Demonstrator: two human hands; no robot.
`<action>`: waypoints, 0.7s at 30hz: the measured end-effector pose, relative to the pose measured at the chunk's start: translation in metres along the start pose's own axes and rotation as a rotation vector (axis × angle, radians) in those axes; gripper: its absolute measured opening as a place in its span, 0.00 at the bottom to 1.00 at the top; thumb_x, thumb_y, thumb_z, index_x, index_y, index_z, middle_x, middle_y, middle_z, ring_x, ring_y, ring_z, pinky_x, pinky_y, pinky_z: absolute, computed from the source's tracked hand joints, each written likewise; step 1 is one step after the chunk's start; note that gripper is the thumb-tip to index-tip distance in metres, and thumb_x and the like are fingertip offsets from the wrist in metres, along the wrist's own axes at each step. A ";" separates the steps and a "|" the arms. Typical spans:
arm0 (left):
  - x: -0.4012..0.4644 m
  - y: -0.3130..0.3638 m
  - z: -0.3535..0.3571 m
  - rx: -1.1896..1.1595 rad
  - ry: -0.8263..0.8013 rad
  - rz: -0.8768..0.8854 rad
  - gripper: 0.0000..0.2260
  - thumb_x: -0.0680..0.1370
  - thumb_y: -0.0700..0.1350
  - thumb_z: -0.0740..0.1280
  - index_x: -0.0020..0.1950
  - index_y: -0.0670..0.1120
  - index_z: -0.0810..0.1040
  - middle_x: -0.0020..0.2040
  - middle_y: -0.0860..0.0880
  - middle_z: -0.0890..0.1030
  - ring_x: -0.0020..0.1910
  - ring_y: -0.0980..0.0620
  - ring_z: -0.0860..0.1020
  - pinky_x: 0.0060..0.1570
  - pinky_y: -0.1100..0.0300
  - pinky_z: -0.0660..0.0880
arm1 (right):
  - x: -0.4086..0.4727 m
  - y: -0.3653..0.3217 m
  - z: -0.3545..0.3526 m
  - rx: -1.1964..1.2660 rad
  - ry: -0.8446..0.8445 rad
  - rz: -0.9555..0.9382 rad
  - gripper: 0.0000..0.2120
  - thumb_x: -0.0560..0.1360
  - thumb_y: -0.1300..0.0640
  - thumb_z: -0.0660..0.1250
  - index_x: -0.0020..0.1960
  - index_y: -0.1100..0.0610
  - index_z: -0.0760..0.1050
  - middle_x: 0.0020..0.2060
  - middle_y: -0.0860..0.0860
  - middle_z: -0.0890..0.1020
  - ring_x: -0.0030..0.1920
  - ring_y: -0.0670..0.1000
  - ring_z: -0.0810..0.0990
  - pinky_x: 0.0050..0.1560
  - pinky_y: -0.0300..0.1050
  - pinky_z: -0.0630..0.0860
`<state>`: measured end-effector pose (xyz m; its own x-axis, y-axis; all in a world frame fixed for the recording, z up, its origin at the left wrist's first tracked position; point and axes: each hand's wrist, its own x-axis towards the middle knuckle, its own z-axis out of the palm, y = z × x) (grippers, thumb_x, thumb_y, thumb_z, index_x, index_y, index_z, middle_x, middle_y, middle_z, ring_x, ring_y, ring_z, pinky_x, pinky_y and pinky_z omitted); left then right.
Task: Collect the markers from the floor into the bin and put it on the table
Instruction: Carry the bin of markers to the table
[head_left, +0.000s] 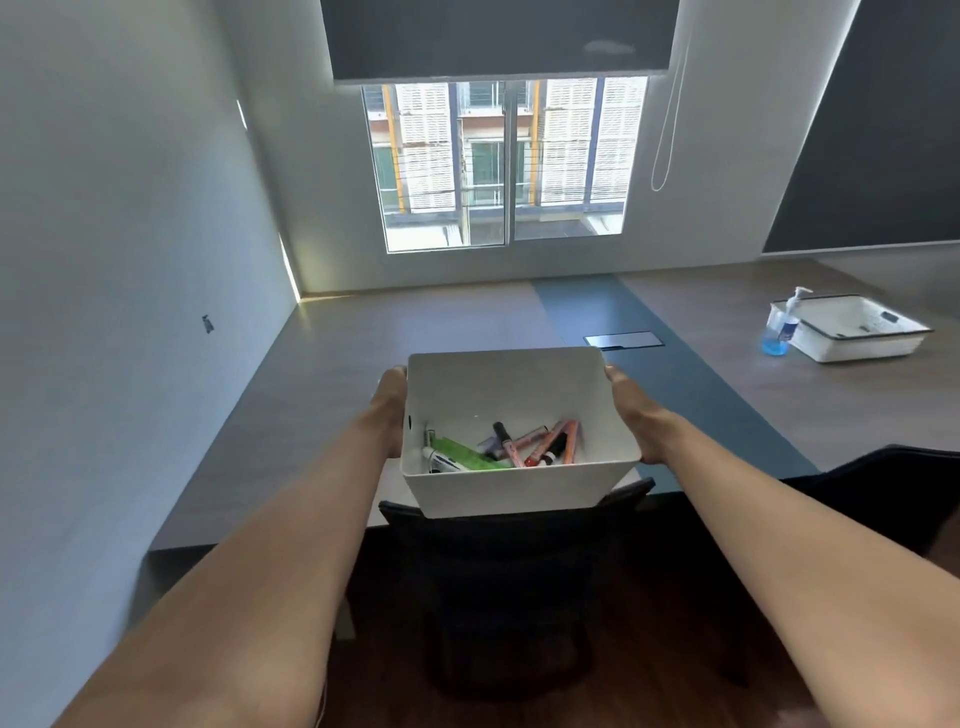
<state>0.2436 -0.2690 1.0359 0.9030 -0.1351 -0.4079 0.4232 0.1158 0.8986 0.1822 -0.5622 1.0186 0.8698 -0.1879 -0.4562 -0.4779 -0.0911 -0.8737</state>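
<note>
A white bin (509, 387) is held out in front of me over the near edge of the table (415, 332). Several markers (519, 447) in pink, red, green, black and white lie in a heap on its bottom. My left hand (389, 400) grips the bin's left wall and my right hand (631, 415) grips its right wall. Whether the bin's base touches the table is hidden from me.
A dark chair (514, 551) stands right below the bin, pushed against the table. At the far right of the table sit a white tray (862, 332) and a pump bottle with blue liquid (782, 325). A cable hatch (623, 339) lies behind the bin. A wall runs along the left.
</note>
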 end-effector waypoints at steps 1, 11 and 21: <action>0.013 0.002 -0.001 0.001 -0.001 -0.005 0.11 0.74 0.46 0.54 0.32 0.48 0.67 0.31 0.47 0.67 0.27 0.48 0.67 0.27 0.63 0.72 | 0.031 0.003 -0.004 0.006 0.005 0.007 0.46 0.62 0.17 0.50 0.68 0.44 0.73 0.73 0.53 0.73 0.72 0.59 0.71 0.71 0.59 0.67; 0.157 -0.008 -0.020 0.010 -0.061 -0.083 0.20 0.79 0.47 0.52 0.31 0.47 0.74 0.25 0.48 0.76 0.22 0.49 0.74 0.25 0.66 0.73 | 0.229 0.030 0.004 0.043 -0.008 0.085 0.54 0.52 0.13 0.54 0.73 0.36 0.65 0.76 0.47 0.67 0.76 0.54 0.66 0.76 0.62 0.59; 0.249 -0.036 -0.026 -0.114 -0.011 -0.216 0.18 0.76 0.54 0.58 0.30 0.49 0.75 0.30 0.50 0.76 0.26 0.49 0.74 0.32 0.61 0.69 | 0.257 0.021 0.049 0.150 -0.049 0.203 0.35 0.79 0.30 0.45 0.58 0.54 0.79 0.49 0.57 0.85 0.48 0.57 0.82 0.50 0.47 0.77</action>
<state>0.4546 -0.2817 0.8976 0.7898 -0.1796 -0.5865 0.6129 0.1931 0.7662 0.4018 -0.5644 0.8742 0.7648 -0.1400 -0.6289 -0.6226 0.0908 -0.7773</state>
